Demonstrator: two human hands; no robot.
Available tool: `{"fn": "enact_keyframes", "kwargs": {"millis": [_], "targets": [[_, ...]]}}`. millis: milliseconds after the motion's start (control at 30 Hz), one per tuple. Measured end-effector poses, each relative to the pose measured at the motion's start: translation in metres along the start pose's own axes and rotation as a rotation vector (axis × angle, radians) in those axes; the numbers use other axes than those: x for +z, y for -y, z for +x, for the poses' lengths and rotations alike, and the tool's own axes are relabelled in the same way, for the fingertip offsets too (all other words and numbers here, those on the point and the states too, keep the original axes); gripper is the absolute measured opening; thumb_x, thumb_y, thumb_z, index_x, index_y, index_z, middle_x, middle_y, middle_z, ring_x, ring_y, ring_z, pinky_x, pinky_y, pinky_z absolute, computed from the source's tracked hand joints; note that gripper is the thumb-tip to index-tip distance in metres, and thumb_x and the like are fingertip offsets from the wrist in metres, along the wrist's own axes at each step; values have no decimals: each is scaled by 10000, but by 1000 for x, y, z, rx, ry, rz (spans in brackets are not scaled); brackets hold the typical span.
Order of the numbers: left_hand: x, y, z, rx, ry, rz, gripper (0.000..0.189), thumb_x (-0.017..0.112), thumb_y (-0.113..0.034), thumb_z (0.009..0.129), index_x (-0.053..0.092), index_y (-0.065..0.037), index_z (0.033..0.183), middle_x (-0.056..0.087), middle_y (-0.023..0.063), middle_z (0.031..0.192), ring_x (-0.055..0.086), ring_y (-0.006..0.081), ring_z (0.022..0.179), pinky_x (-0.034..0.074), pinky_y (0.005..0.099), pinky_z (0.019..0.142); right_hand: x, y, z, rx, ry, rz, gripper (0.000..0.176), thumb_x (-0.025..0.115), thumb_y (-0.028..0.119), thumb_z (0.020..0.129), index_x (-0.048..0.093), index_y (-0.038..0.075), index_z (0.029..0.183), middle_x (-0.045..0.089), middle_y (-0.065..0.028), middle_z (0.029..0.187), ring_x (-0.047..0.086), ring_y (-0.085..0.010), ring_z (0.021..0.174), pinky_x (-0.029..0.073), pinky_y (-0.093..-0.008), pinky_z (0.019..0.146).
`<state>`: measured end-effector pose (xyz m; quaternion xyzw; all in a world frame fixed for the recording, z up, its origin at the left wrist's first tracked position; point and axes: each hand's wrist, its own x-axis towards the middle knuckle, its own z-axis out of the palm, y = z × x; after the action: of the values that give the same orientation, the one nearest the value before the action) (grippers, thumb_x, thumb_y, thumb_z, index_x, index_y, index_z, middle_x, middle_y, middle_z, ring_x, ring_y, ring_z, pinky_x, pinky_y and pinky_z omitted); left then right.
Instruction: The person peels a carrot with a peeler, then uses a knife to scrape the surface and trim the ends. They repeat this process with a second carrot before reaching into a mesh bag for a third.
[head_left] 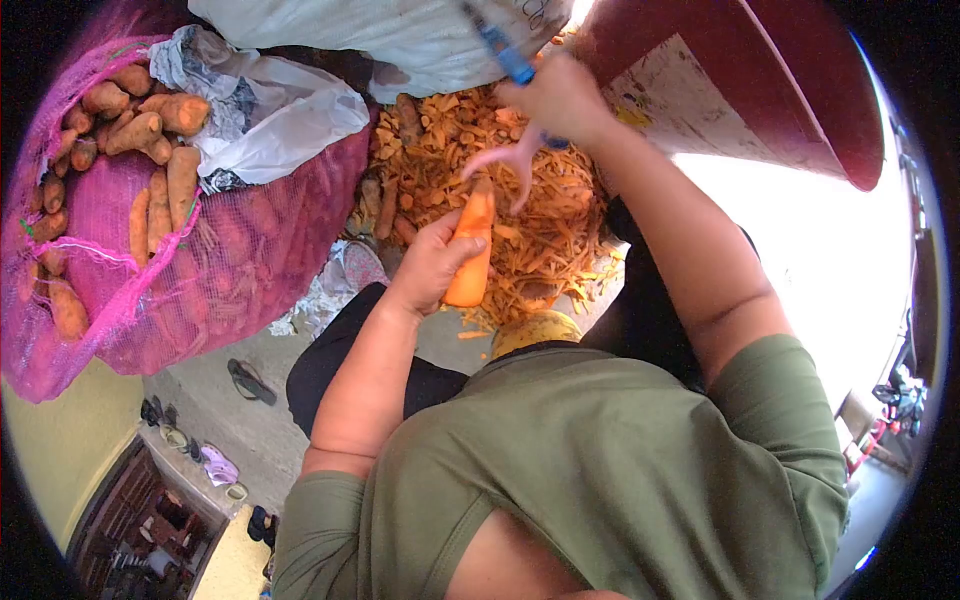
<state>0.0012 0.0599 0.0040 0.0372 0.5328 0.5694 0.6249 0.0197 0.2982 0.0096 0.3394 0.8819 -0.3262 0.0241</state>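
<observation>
My left hand (440, 260) is wrapped round a thick, mostly peeled carrot (470, 255), its narrower end pointing up and away from me. Just above that end is a pink Y-shaped peeler (515, 160), its fork facing the carrot. My right hand (565, 100), slightly blurred, is closed on the peeler and on a blue-handled tool (512, 58) whose thin grey end points to the upper left. Beneath both hands spreads a heap of orange peelings (555, 225). A few brownish unpeeled carrots (385, 210) lie at the heap's left edge.
At the left, a pink mesh sack (240, 270) holds many unpeeled carrots (140, 130), with a white plastic bag (290, 120) over it. A white sack (420, 40) stands behind the heap. A large dark red container (800, 60) rises at the upper right. Footwear (250, 382) lies on the floor.
</observation>
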Motion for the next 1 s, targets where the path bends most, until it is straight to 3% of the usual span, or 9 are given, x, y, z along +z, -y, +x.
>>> {"fn": "enact_keyframes", "kwargs": {"millis": [167,300,333,400,567,667,767,900,1000], "targets": [[-3,-3,0,-17,4,-113,347,548,-168,787,449,-25,1088,537,50,859,559,143,718,488,277,671,-2,-29,27,105,-158,7,324,645,347,639,612,25,654,565,-123,550,590,-216,549,455,-350,553],[-3,3,3,-52,-9,-111,363,590,-157,758,456,-32,1072,533,43,870,549,132,755,479,271,689,13,0,1,2,53,73,325,651,315,637,587,-3,630,559,-135,553,588,-210,556,454,-350,553],[-3,3,2,-15,8,-26,377,601,-147,747,456,-33,1077,531,40,877,544,128,764,478,269,688,3,14,-8,-7,155,61,415,628,400,615,622,-11,672,596,-198,659,615,-279,667,480,-376,642],[-1,0,-1,58,41,143,406,622,-125,726,456,-34,1086,526,36,890,535,119,782,476,264,686,-1,10,-3,39,108,80,403,630,396,616,622,-4,667,594,-194,651,613,-281,656,479,-373,637],[-3,-1,-3,19,43,63,443,638,-97,696,467,-22,1098,530,33,880,537,119,760,472,264,675,-12,-6,11,55,56,137,400,617,395,631,598,-5,625,590,-172,615,606,-294,612,483,-364,593],[-5,-4,-3,-21,59,8,445,634,-106,713,466,-11,1114,525,24,879,528,102,735,451,242,676,5,-1,0,-90,63,47,477,618,476,643,589,2,602,581,-175,591,605,-291,596,487,-374,579],[-7,-8,-3,-4,74,-75,404,624,-121,735,474,-6,1092,527,27,870,524,95,717,442,235,669,-20,-5,8,39,-36,-169,560,590,572,648,592,13,605,584,-166,598,608,-287,609,487,-386,589],[-17,-7,3,49,-91,-29,352,571,-137,767,460,-25,1082,539,51,823,554,147,684,464,263,644,-13,22,-21,-74,214,-355,532,522,549,728,618,29,667,598,-141,630,608,-288,621,482,-396,586],[-23,-5,10,156,-202,180,314,589,-155,780,464,-35,1042,525,38,796,532,120,655,446,249,598,4,28,-59,-335,290,-385,421,540,458,749,566,40,702,565,-129,599,575,-297,618,453,-389,569]]}}
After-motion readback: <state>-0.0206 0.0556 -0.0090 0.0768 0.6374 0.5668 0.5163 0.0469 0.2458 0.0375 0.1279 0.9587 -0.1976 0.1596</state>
